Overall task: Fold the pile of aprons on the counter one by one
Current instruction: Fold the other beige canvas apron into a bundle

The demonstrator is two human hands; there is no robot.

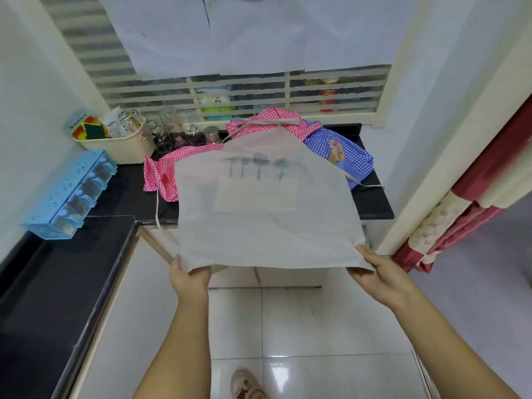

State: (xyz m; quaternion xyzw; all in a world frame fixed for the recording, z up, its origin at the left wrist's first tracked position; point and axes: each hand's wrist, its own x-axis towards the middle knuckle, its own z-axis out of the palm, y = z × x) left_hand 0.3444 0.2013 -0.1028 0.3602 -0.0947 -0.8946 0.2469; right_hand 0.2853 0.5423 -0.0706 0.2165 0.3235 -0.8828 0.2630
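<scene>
From my remote seat I see my left hand [188, 279] pinching the near left corner of the beige apron [259, 226], with the thumb under the cloth. My right hand [380, 279] grips the near right corner in the same way. Between them the hem hangs off the front edge of the desk [374, 207], held out over the tiled floor [288, 326]. The rest of the apron lies spread flat on the desk, bib end away from me. Its pocket and a print of kitchen tools show faintly through the cloth. One tie [157, 208] trails off the desk edge on the left.

Under the far end lies a pink checked apron [161, 174], which sticks out to the left and behind the bib. A blue checked apron [334, 142] lies bunched to the right of the bib, touching the beige one.

Further left on the desk stand some glass jars [169, 131] and a cream basket [123, 145]. A blue plastic rack [72, 191] sits against the wall. Behind everything is a barred window [259, 90], partly covered with paper [259, 33]. A red curtain [475, 211] hangs at the right. The toe of a shoe [247, 384] shows on the floor below.
</scene>
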